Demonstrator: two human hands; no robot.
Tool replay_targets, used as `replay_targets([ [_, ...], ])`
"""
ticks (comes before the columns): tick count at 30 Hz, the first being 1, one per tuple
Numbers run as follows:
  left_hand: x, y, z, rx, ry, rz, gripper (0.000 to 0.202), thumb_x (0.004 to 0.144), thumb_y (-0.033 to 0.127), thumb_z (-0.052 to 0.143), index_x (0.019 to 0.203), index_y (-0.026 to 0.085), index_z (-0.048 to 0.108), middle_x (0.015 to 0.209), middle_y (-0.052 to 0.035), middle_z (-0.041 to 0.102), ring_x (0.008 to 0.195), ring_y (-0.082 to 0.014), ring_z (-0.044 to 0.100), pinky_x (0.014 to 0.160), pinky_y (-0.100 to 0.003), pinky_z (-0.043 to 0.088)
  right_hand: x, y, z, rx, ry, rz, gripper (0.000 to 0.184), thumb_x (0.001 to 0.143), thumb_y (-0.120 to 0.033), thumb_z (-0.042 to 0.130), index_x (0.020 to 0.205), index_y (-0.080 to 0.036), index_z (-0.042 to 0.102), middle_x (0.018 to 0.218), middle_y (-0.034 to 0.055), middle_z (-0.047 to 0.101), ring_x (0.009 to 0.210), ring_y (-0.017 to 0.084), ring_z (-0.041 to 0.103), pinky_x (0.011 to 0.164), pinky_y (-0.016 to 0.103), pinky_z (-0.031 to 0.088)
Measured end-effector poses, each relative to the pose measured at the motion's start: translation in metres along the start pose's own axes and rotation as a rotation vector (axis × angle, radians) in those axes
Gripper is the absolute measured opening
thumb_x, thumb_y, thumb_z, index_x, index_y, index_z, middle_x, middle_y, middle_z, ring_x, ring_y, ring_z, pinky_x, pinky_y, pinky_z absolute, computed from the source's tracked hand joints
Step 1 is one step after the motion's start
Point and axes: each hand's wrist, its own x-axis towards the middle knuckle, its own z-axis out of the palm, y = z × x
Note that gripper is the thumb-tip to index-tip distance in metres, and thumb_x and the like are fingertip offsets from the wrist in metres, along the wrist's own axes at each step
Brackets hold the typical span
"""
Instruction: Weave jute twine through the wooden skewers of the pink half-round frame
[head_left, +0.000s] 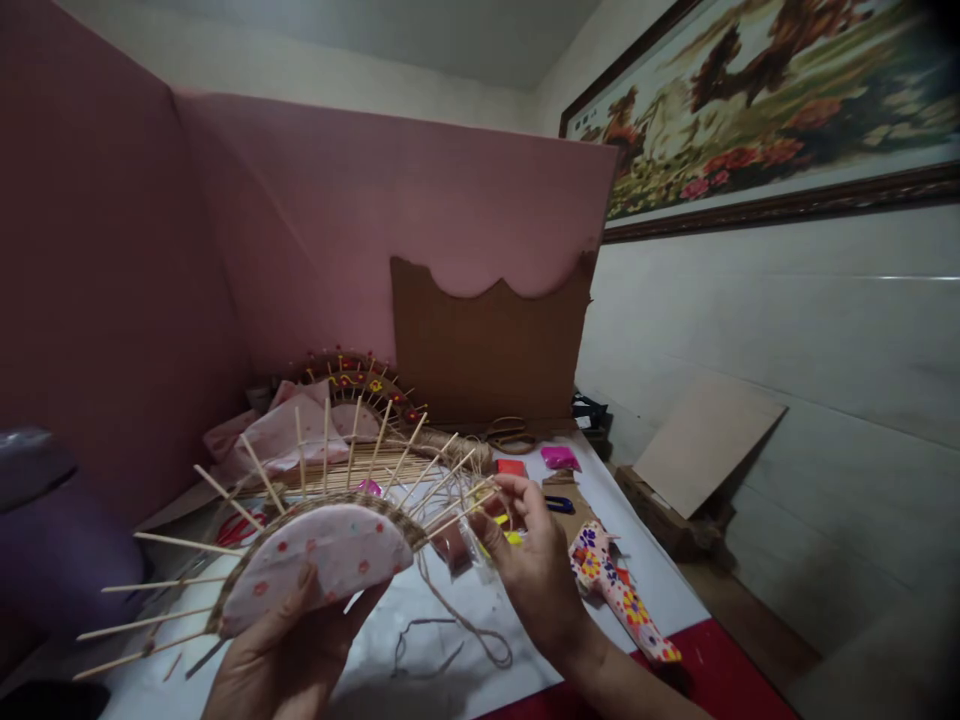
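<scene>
My left hand (289, 640) grips a half-round craft piece (322, 555) from below, thumb on its front. Pale fabric with small red spots covers the piece, and a woven twine band (356, 502) runs round its curved edge. Thin wooden sticks (326, 445) fan outward from that edge. At the rightmost stick tips is my right hand (529, 545), its fingers curled in a pinch; whether they hold a stick end or a strand cannot be made out. A loose length of twine (469, 625) trails from the piece's right end onto the white table surface (420, 690).
Behind lie a decorated arch (349, 375), spotted fabric (289, 425), a twine roll (454, 450) and scissors (510, 432). Pink (560, 458) and red packets (511, 467), a blue cutter (559, 504) and a flower-patterned piece (622, 595) are at right. Cardboard (487, 350) stands upright behind.
</scene>
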Motion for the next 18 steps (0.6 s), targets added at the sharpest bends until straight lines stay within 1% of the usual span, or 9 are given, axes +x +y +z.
replay_targets([
  [1, 0.0, 0.001, 0.001, 0.053, 0.004, 0.036, 0.058, 0.075, 0.001, 0.055, 0.125, 0.028, 0.049, 0.119, -0.0111, 0.061, 0.111, -0.0343, 0.054, 0.088, -0.062, 0.041, -0.001, -0.001, 0.002, 0.058, -0.052, 0.048, 0.038, 0.077, -0.045, 0.061, 0.1, -0.017, 0.051, 0.083, 0.0074, 0.066, 0.076, 0.02, 0.063, 0.065, 0.03, 0.049],
  [3, -0.001, 0.002, 0.003, 0.12, 0.007, 0.084, 0.056, 0.073, 0.002, 0.058, 0.122, 0.027, 0.053, 0.118, -0.0115, 0.062, 0.11, -0.0364, 0.055, 0.086, -0.064, 0.041, -0.003, -0.003, 0.004, 0.141, -0.124, 0.104, 0.028, 0.079, -0.045, 0.058, 0.083, -0.017, 0.055, 0.068, 0.0038, 0.064, 0.063, 0.017, 0.061, 0.057, 0.025, 0.046],
  [5, -0.002, 0.003, 0.004, 0.143, 0.009, 0.107, 0.053, 0.071, 0.003, 0.06, 0.118, 0.026, 0.056, 0.117, -0.0111, 0.062, 0.108, -0.0372, 0.056, 0.084, -0.064, 0.043, -0.004, -0.002, 0.006, 0.167, -0.144, 0.113, 0.031, 0.083, -0.043, 0.054, 0.066, -0.017, 0.052, 0.058, 0.001, 0.059, 0.054, 0.013, 0.056, 0.053, 0.023, 0.042],
  [6, -0.002, 0.004, 0.005, 0.151, 0.01, 0.119, 0.051, 0.071, 0.004, 0.061, 0.116, 0.026, 0.057, 0.115, -0.0108, 0.063, 0.107, -0.0373, 0.057, 0.083, -0.064, 0.044, -0.003, -0.001, 0.006, 0.166, -0.138, 0.112, 0.033, 0.084, -0.043, 0.052, 0.063, -0.017, 0.051, 0.055, -0.0003, 0.057, 0.052, 0.012, 0.053, 0.052, 0.022, 0.04],
  [8, -0.002, 0.006, 0.006, 0.164, 0.006, 0.144, 0.048, 0.07, 0.004, 0.063, 0.113, 0.026, 0.059, 0.112, -0.0098, 0.065, 0.103, -0.037, 0.059, 0.081, -0.063, 0.045, -0.002, 0.003, 0.007, 0.159, -0.118, 0.118, 0.034, 0.085, -0.044, 0.05, 0.063, -0.017, 0.051, 0.051, -0.0024, 0.052, 0.049, 0.01, 0.049, 0.049, 0.021, 0.037],
  [10, -0.002, 0.007, 0.006, 0.174, -0.011, 0.164, 0.047, 0.069, 0.005, 0.063, 0.111, 0.027, 0.06, 0.11, -0.0087, 0.066, 0.1, -0.0368, 0.06, 0.08, -0.063, 0.046, 0.0, 0.007, 0.007, 0.17, -0.077, 0.129, 0.036, 0.087, -0.046, 0.047, 0.065, -0.017, 0.051, 0.052, -0.0028, 0.051, 0.049, 0.01, 0.048, 0.05, 0.021, 0.037],
  [14, 0.0, 0.008, 0.005, 0.186, -0.047, 0.19, 0.051, 0.068, 0.003, 0.062, 0.112, 0.03, 0.059, 0.112, -0.0071, 0.066, 0.101, -0.0377, 0.06, 0.08, -0.065, 0.046, 0.007, 0.01, 0.004, 0.25, 0.061, 0.133, 0.037, 0.088, -0.049, 0.042, 0.071, -0.018, 0.052, 0.06, -0.0002, 0.057, 0.057, 0.012, 0.054, 0.055, 0.022, 0.042],
  [16, 0.0, 0.008, 0.004, 0.185, -0.019, 0.18, 0.049, 0.069, 0.004, 0.062, 0.111, 0.03, 0.059, 0.111, -0.0073, 0.066, 0.102, -0.0384, 0.059, 0.079, -0.066, 0.046, 0.011, 0.011, 0.002, 0.286, 0.123, 0.171, 0.037, 0.086, -0.05, 0.042, 0.073, -0.018, 0.053, 0.06, 0.0006, 0.059, 0.055, 0.013, 0.055, 0.052, 0.022, 0.042],
  [18, 0.0, 0.008, 0.004, 0.169, -0.002, 0.158, 0.044, 0.07, 0.007, 0.062, 0.11, 0.027, 0.06, 0.112, -0.0079, 0.066, 0.105, -0.038, 0.058, 0.081, -0.063, 0.046, 0.016, 0.015, -0.001, 0.318, 0.162, 0.236, 0.036, 0.085, -0.051, 0.043, 0.075, -0.018, 0.053, 0.057, 0.0006, 0.06, 0.049, 0.013, 0.054, 0.046, 0.022, 0.04],
])
